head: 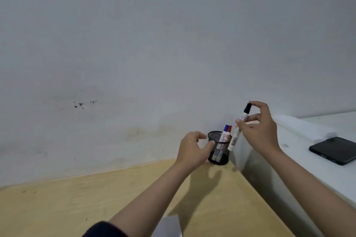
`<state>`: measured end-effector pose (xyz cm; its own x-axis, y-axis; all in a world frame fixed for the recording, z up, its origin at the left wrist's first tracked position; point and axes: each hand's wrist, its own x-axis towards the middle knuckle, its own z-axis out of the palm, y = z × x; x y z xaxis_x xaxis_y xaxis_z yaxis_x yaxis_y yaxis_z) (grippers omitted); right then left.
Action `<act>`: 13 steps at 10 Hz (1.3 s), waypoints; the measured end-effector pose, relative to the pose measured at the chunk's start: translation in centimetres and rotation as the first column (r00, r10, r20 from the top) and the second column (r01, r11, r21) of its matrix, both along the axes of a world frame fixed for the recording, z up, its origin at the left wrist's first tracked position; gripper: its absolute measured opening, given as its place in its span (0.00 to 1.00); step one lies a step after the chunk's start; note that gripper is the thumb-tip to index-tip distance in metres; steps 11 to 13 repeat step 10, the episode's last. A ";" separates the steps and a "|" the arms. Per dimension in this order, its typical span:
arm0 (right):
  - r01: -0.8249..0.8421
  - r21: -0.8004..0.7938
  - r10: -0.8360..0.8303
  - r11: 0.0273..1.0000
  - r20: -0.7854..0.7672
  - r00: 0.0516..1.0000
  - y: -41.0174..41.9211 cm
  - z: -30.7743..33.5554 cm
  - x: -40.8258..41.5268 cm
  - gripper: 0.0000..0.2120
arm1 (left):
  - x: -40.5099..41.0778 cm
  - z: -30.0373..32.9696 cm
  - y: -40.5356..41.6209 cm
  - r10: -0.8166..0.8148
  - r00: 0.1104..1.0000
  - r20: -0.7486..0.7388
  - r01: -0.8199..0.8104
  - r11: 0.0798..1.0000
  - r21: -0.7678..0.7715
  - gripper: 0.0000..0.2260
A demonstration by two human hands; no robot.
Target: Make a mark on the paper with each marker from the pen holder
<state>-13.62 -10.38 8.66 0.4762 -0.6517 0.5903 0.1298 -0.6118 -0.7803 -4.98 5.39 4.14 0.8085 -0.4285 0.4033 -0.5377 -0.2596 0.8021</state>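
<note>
A pale grey wall (154, 44) fills the upper view from 9 through 12 to 3 o'clock, scuffed with a few dark specks at 9 o'clock. Below it the tan wooden table (96, 202) runs from 8 to 5 o'clock; its far edge meets the wall, and its right edge butts against a white cabinet (300, 159) at 4 o'clock, leaving a wide bare stretch of table toward 8 o'clock. A black phone (335, 150) lies flat on the cabinet top at 3 o'clock. A corner of white paper (169, 225) shows at 6 o'clock, at the bottom edge of the view, partly behind the left forearm.

The black mesh pen holder (218, 150) stands upright in the corner where table, wall and cabinet meet, near centre toward 4 o'clock. A blue-capped marker (225, 132) and a red-capped marker (229, 130) stand in it, caps up, leaning slightly right.

The left hand (192, 150) curls round the holder's left side, fingers (210, 144) half open, thumb at the mesh.

The right hand (260, 127) pinches a black-capped marker (238, 131) above and right of the holder; its long axis is near vertical, cap at 12 o'clock, tail just beside the holder's rim.
</note>
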 end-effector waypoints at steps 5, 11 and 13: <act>0.060 -0.092 -0.083 0.994 -0.273 0.959 -7.0 -6.7 9.6 0.16 | 6.0 -4.6 -8.9 0.081 0.991 0.106 -0.096 0.985 0.145 0.16; -0.018 -0.107 -0.020 0.994 -0.346 0.938 -4.4 -4.7 8.4 0.28 | 4.4 -2.3 -7.2 -0.009 0.999 0.031 0.006 0.995 0.101 0.29; -0.018 -0.107 -0.020 0.994 -0.346 0.938 -4.4 -4.7 8.4 0.28 | 4.4 -2.3 -7.2 -0.009 0.999 0.031 0.006 0.995 0.101 0.29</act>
